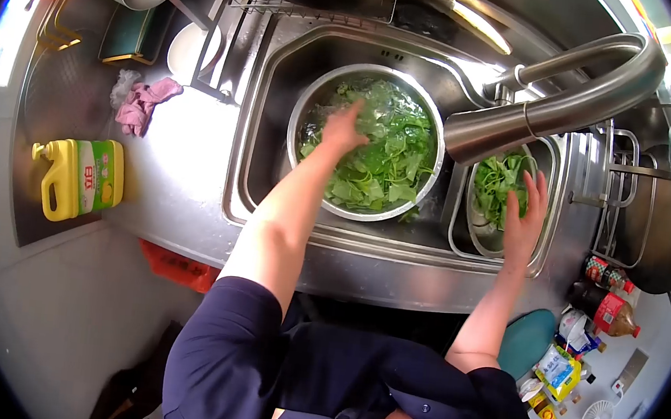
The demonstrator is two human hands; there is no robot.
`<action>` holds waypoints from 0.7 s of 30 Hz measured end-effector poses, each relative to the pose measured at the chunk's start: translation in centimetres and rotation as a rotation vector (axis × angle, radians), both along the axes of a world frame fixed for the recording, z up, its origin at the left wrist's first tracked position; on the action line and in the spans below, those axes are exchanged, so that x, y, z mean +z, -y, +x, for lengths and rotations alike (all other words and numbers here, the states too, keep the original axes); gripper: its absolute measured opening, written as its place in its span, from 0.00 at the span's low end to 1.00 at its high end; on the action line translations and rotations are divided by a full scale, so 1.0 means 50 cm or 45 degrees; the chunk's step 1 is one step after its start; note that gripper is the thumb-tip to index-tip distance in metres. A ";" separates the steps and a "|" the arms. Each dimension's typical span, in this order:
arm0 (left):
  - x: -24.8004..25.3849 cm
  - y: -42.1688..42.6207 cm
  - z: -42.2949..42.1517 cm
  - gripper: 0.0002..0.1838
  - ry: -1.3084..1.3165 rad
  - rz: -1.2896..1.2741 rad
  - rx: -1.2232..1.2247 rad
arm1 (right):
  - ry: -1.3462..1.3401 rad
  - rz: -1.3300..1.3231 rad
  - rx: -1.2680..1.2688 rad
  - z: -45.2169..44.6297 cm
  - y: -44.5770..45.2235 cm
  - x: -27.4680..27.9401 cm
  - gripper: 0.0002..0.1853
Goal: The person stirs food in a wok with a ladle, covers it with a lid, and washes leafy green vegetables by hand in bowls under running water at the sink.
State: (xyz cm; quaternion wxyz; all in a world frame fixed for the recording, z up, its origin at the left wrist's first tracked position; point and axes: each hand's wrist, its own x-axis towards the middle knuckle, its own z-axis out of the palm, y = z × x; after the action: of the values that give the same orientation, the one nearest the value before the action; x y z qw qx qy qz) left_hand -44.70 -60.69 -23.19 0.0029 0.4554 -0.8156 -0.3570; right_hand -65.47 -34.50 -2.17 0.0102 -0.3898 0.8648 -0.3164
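Observation:
A round metal basin (295,151) stands in the large sink, filled with water and leafy greens (393,154). My left hand (345,130) is over the left part of the basin, at the water, with its fingers apart and nothing visible held. On the right, a smaller sink holds an oval container (487,242) with more greens (499,189). My right hand (525,216) is raised at that container's right edge, fingers spread and empty. The metal faucet (555,109) reaches over the area between the two vessels.
Left on the counter are a yellow detergent jug (84,177), a pink cloth (143,106) and a white bowl (193,52). A wire rack (631,198) stands at the right, with bottles (609,307) and packets (561,370) below it.

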 end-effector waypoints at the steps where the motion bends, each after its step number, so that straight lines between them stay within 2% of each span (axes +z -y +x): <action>1: -0.045 -0.017 -0.015 0.42 0.087 0.101 -0.024 | 0.038 -0.106 0.071 0.025 0.033 -0.009 0.18; 2: -0.072 -0.026 -0.027 0.37 0.172 0.196 -0.051 | 0.101 -0.187 0.178 0.055 0.076 -0.027 0.14; 3: -0.077 -0.027 -0.020 0.31 0.100 0.313 -0.035 | 0.452 -0.237 0.253 0.096 0.130 -0.040 0.13; 4: -0.081 -0.034 -0.012 0.25 0.027 0.435 -0.022 | 0.734 0.001 0.325 0.099 0.161 -0.111 0.15; 5: -0.081 -0.037 -0.004 0.21 -0.049 0.553 -0.003 | 0.734 0.080 0.538 0.096 0.203 -0.184 0.21; 7: -0.040 -0.021 0.014 0.16 -0.129 0.461 0.283 | 0.382 0.267 0.531 0.100 0.282 -0.286 0.28; 9: -0.033 0.001 0.044 0.17 -0.314 0.352 0.633 | 0.415 0.478 0.369 0.119 0.319 -0.324 0.35; 10: 0.020 0.002 0.049 0.19 -0.330 0.213 0.728 | 0.577 0.690 0.438 0.139 0.331 -0.341 0.33; 12: -0.021 -0.011 0.043 0.20 -0.356 -0.102 0.667 | 0.256 0.559 0.693 0.183 0.347 -0.495 0.26; 13: -0.059 -0.017 0.044 0.18 -0.425 -0.121 0.583 | 0.461 0.599 0.726 0.186 0.355 -0.496 0.24; 14: -0.139 -0.008 0.051 0.17 -0.600 0.302 0.584 | 0.667 0.637 0.754 0.189 0.362 -0.492 0.21; 15: -0.114 -0.005 0.059 0.16 -0.511 0.479 0.640 | 0.873 0.677 0.779 0.191 0.365 -0.488 0.19; 16: -0.091 -0.005 0.067 0.16 -0.420 0.658 0.699 | 0.808 0.363 0.708 0.170 0.351 -0.462 0.16; 18: -0.108 -0.008 0.068 0.17 -0.639 0.778 0.898 | 0.269 0.090 0.347 0.146 0.332 -0.420 0.17; 19: -0.117 -0.008 0.059 0.18 -0.754 0.837 0.990 | 0.008 -0.106 0.285 0.146 0.340 -0.429 0.17; 21: -0.121 -0.031 0.019 0.21 -1.101 1.184 1.203 | 0.784 0.053 0.292 0.183 0.355 -0.438 0.17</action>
State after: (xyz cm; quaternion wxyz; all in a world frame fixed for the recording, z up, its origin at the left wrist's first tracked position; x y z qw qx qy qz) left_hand -43.76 -59.15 -29.25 0.2803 0.5288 -0.2297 -0.7675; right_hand -56.29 -52.28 -24.09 0.3147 -0.3703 0.7778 -0.3986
